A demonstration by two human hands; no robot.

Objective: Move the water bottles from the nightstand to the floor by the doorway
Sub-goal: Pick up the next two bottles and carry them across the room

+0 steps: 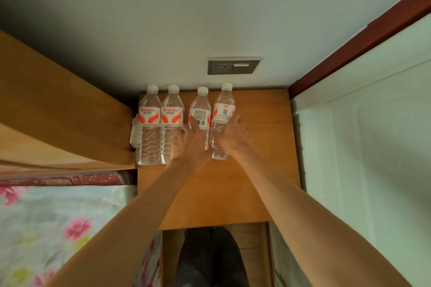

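Note:
Several clear water bottles with white caps stand in a row at the back of the wooden nightstand (261, 170), against the wall. The two left bottles (150, 123) (172, 121) show red and white labels. My left hand (193, 142) reaches over the lower part of the third bottle (200, 109), fingers straight and spread, touching it. My right hand (233, 134) lies against the right side of the fourth bottle (224, 107), fingers stretched along it; the thumb is hidden. Neither bottle is lifted.
A wooden headboard (58, 109) rises on the left above a bed with floral bedding (58, 228). A white bed (373, 147) borders the nightstand on the right. A wall socket plate (233, 65) sits above the bottles. A white wrapped item (134, 133) lies left of the bottles.

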